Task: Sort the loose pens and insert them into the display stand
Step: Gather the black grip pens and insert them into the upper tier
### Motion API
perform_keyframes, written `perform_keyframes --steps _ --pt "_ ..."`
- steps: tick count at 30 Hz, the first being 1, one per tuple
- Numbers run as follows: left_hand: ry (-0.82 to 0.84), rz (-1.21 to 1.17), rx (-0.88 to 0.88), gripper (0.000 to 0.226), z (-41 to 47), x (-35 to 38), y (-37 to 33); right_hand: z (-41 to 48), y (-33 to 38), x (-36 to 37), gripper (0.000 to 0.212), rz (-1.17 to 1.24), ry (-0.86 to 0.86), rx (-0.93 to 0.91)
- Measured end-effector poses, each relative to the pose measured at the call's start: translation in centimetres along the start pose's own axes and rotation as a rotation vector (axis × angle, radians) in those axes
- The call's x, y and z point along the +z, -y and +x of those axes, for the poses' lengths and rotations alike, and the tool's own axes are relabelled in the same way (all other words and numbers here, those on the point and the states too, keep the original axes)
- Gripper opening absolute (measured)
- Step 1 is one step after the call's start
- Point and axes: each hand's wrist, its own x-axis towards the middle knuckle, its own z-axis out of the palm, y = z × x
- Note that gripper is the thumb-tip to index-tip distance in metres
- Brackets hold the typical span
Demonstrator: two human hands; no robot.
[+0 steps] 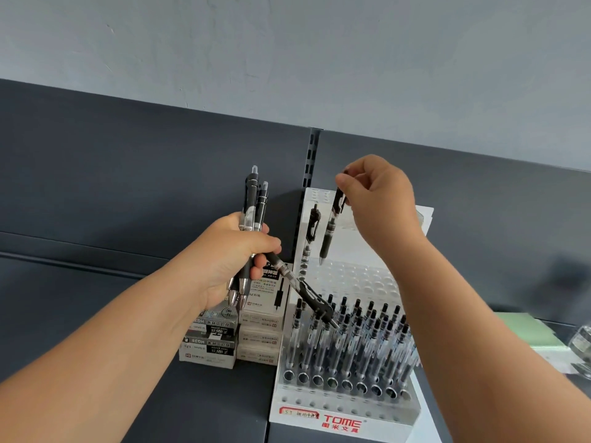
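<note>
The left forearm (96,346) comes in closest, from the lower left corner, up to the left grip (224,260). That grip is clenched round a bundle of black pens (252,199), caps up and metal tips down, with one stray pen (300,290) slanting out toward the stand. Beneath it, stacked pen boxes (208,343) sit on the dark shelf (96,410). Just beside them stands the white display stand (345,410) – its lower rows filled with upright pens (351,327), its upper rows mostly bare holes, one lone pen (311,228) at the back. The right grip (380,193) pinches a single black pen (331,231) by its cap end, tip down over those upper holes – not seated in one. A pale green pad (524,330) lies far right.
</note>
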Motion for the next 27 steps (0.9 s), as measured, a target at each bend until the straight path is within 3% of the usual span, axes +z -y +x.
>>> perform_keyframes --steps 11,23,25,27 --pt "-0.010 0.050 -0.001 0.021 0.4 -0.5 0.2 -1.2 -2.7 3.1 0.013 -0.184 0.056 0.050" --pt "0.023 0.025 0.040 0.021 -0.1 0.4 -0.5 -3.8 -1.4 0.7 0.018 -0.078 0.002 0.072" --pt "-0.003 -0.001 0.057 0.021 -0.1 0.6 -0.5 -4.9 -1.2 -0.2 0.017 0.021 0.125 0.131" --pt "-0.045 -0.046 0.072 0.020 0.1 0.9 -0.4 -5.8 -1.2 -0.9 0.018 0.179 0.355 0.260"
